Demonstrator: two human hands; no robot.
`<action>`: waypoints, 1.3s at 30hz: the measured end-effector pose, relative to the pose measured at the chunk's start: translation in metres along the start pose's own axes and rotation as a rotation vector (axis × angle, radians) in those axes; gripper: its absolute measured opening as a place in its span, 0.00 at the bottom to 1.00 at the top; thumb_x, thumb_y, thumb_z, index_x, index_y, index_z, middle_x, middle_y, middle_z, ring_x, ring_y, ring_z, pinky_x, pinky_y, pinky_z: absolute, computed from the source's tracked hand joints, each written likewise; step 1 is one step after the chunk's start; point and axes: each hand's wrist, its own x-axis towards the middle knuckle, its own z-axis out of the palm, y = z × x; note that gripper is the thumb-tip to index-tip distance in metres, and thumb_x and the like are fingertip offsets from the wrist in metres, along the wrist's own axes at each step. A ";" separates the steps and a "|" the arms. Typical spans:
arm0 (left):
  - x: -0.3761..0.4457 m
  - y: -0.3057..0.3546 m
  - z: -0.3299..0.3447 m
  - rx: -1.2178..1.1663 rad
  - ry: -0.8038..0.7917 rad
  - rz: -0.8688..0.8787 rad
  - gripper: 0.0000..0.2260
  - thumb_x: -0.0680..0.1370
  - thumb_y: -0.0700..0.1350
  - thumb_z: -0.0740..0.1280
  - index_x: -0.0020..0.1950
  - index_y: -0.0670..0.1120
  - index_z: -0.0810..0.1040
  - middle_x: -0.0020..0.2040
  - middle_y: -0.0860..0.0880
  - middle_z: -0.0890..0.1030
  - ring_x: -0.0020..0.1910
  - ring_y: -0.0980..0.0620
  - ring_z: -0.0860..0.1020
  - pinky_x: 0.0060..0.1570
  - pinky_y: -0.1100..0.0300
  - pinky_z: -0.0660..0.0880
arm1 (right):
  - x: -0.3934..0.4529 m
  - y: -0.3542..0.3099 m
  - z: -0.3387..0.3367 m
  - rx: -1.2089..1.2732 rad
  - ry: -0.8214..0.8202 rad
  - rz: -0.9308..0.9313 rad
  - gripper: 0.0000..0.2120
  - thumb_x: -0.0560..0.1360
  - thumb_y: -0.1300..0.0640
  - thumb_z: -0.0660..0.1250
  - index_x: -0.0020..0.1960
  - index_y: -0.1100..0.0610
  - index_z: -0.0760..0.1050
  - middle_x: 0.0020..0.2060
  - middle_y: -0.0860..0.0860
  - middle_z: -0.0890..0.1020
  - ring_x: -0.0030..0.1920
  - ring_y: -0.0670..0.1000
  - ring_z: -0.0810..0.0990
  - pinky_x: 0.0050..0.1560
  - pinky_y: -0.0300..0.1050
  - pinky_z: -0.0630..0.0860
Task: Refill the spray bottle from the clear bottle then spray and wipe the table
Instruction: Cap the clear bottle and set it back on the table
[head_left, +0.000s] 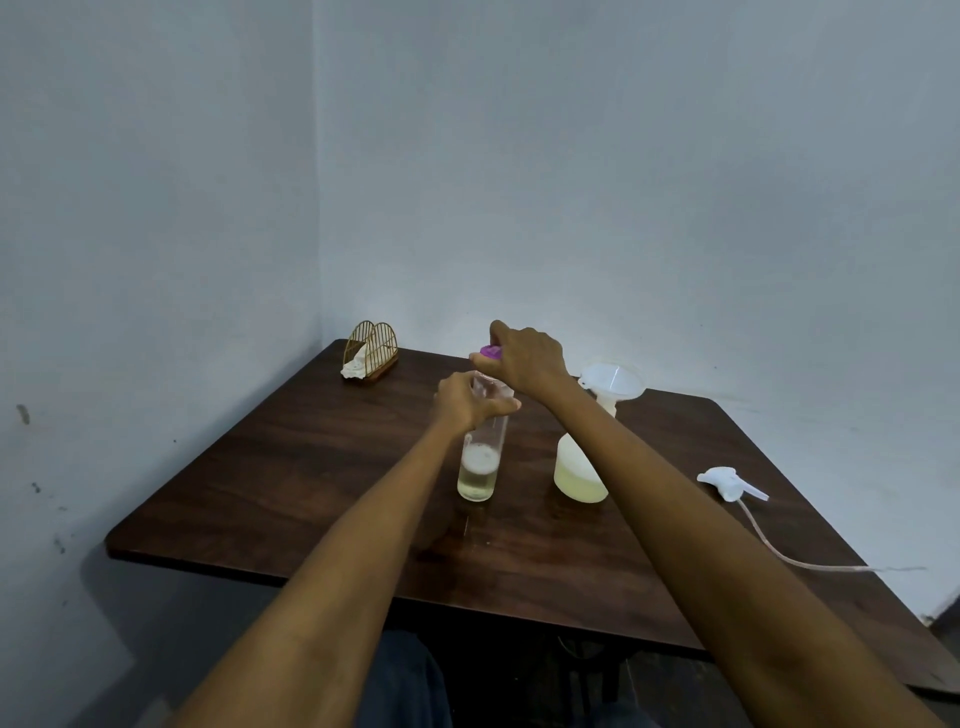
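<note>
A tall clear bottle (480, 467) stands upright at the middle of the dark wooden table (311, 467), with a little pale liquid and foam at its bottom. My left hand (465, 402) grips its upper body. My right hand (524, 358) holds the purple cap (491, 353) at the bottle's top. To the right stands the spray bottle's body (576, 473), part full of pale yellow liquid, with a white funnel (613, 382) in its neck. The white spray head (730, 483) lies on the table further right, its long tube trailing toward the right edge.
A gold wire napkin holder (371, 351) with a white tissue stands at the table's far left corner. Pale walls meet behind that corner. The table's front edge runs just above my knees.
</note>
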 end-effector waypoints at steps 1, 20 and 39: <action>-0.002 0.000 0.000 -0.002 -0.004 0.011 0.22 0.66 0.53 0.77 0.54 0.42 0.81 0.53 0.45 0.83 0.54 0.48 0.80 0.52 0.54 0.77 | -0.001 0.002 -0.002 0.019 -0.019 0.004 0.21 0.76 0.42 0.60 0.58 0.58 0.70 0.49 0.56 0.81 0.50 0.57 0.78 0.46 0.46 0.69; 0.009 -0.033 -0.037 -0.106 -0.308 -0.041 0.27 0.72 0.30 0.70 0.69 0.43 0.69 0.66 0.42 0.74 0.64 0.42 0.74 0.58 0.53 0.76 | 0.052 0.000 -0.038 0.285 -0.489 -0.050 0.18 0.72 0.63 0.71 0.60 0.59 0.76 0.60 0.60 0.74 0.53 0.57 0.78 0.36 0.39 0.79; 0.130 -0.121 -0.083 1.002 -0.398 -0.264 0.26 0.78 0.46 0.67 0.73 0.41 0.63 0.72 0.41 0.65 0.70 0.45 0.68 0.66 0.55 0.68 | 0.212 -0.018 0.072 0.024 -0.224 0.025 0.20 0.76 0.60 0.63 0.68 0.60 0.70 0.66 0.56 0.74 0.66 0.58 0.71 0.66 0.49 0.67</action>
